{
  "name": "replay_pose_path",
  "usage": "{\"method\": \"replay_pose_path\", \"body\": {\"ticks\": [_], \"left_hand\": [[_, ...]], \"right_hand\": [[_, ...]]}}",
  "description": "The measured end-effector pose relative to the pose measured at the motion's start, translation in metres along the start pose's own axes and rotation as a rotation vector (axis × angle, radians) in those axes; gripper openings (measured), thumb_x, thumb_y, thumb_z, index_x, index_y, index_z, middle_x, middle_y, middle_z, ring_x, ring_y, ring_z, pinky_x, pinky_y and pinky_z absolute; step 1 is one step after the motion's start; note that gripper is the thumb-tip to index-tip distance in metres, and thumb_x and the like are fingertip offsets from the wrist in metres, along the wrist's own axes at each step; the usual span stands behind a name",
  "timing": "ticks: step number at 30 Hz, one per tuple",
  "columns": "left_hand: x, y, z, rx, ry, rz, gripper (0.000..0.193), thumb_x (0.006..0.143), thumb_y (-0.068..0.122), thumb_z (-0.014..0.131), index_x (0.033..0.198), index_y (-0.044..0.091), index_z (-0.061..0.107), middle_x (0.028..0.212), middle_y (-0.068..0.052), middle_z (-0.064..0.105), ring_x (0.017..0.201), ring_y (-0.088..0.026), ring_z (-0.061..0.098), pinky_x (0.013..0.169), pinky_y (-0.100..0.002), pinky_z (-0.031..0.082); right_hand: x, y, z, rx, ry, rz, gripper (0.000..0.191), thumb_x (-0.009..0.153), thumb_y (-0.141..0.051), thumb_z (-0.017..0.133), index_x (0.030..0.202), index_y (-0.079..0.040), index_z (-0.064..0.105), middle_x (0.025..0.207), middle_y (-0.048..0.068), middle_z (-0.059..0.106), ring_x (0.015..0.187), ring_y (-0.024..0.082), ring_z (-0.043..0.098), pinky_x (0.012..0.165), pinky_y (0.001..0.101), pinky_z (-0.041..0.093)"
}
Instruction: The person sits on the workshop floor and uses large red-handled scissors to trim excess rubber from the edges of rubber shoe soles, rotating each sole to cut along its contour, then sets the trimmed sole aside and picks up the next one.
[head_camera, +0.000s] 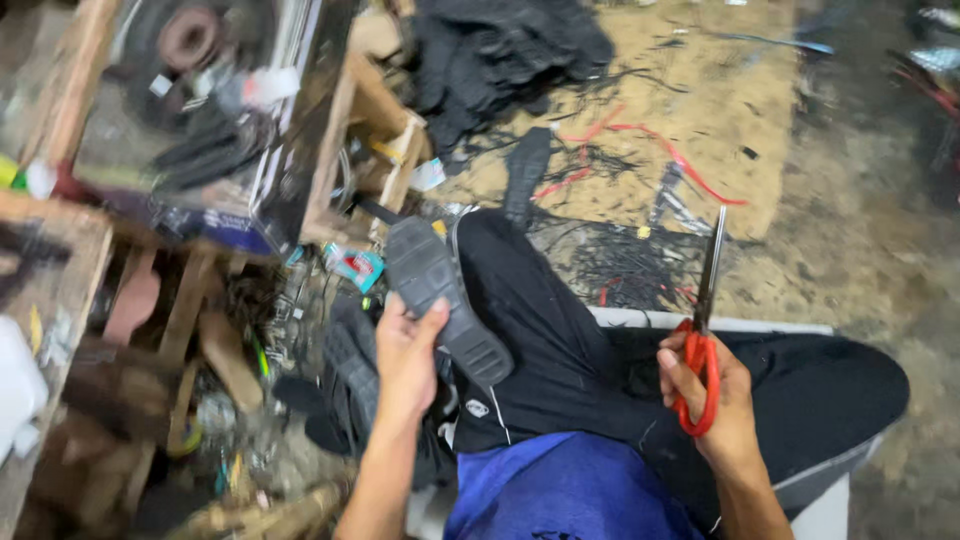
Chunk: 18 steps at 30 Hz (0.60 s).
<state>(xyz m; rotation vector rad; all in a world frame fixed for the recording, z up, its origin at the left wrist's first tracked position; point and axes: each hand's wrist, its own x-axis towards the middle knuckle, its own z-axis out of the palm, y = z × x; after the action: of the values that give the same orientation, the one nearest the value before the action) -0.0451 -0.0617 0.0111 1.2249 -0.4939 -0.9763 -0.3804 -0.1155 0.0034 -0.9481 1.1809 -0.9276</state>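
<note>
— What takes up most of the view?

— The person's lap, in dark trousers (560, 350), with a blue shirt (570, 495) at the near edge. They sit low, so both hands work over the knees. On the left stands a cluttered wooden worktop (60, 250); on the far floor lie black offcuts (500, 45) and red scraps (640, 145).

— And the sole?

— The black shoe sole (435, 300) sits left of centre, tread up, slanting away from the body. The left hand (408, 360) has its grip clamped on the near end, thumb on top, which leaves the far part free.

— The other hand?

— The right hand (715, 395) has its fingers closed through the red loops of the scissors (703, 330), blades pointing away and, as far as the blur allows, together. They are held well apart from the sole, to its right.
</note>
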Motion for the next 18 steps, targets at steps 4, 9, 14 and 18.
{"method": "replay_pose_path", "body": {"ticks": [4, 9, 14, 18], "left_hand": [[-0.046, 0.007, -0.077, 0.02, 0.239, 0.023, 0.048, 0.094, -0.002, 0.068, 0.14, -0.004, 0.053, 0.127, -0.012, 0.068, 0.113, -0.02, 0.066, 0.101, -0.035, 0.052], [-0.09, 0.012, -0.116, 0.801, 0.707, 0.35, 0.076, 0.091, -0.001, 0.07, 0.156, -0.002, 0.031, 0.138, -0.018, 0.052, 0.121, -0.027, 0.055, 0.101, -0.038, 0.046], [-0.068, -0.008, -0.046, 1.019, 0.56, 0.528, 0.049, 0.095, 0.0, 0.066, 0.142, 0.001, 0.053, 0.141, -0.019, 0.057, 0.131, -0.03, 0.059, 0.109, -0.042, 0.05], [-0.005, -0.027, 0.053, 1.013, 0.185, 0.582, 0.045, 0.096, 0.008, 0.066, 0.139, 0.0, 0.057, 0.138, -0.023, 0.056, 0.128, -0.039, 0.054, 0.109, -0.045, 0.044]], "right_hand": [[0.013, 0.008, -0.008, -0.044, -0.04, -0.041, 0.019, 0.097, -0.013, 0.067, 0.108, 0.002, 0.063, 0.072, 0.004, 0.057, 0.058, 0.012, 0.052, 0.053, 0.026, 0.042], [0.024, 0.02, -0.037, 0.022, -0.057, -0.03, 0.018, 0.098, -0.012, 0.067, 0.109, 0.001, 0.06, 0.075, 0.004, 0.058, 0.061, 0.012, 0.054, 0.054, 0.0261, 0.044], [0.03, 0.035, -0.078, -0.062, 0.085, -0.069, 0.019, 0.1, -0.015, 0.068, 0.108, 0.0, 0.061, 0.073, 0.004, 0.058, 0.058, 0.011, 0.053, 0.052, 0.0257, 0.042], [0.028, 0.045, -0.114, -0.213, 0.284, -0.111, 0.021, 0.099, -0.019, 0.072, 0.107, -0.001, 0.065, 0.074, 0.002, 0.059, 0.06, 0.008, 0.053, 0.053, 0.0253, 0.042]]}}
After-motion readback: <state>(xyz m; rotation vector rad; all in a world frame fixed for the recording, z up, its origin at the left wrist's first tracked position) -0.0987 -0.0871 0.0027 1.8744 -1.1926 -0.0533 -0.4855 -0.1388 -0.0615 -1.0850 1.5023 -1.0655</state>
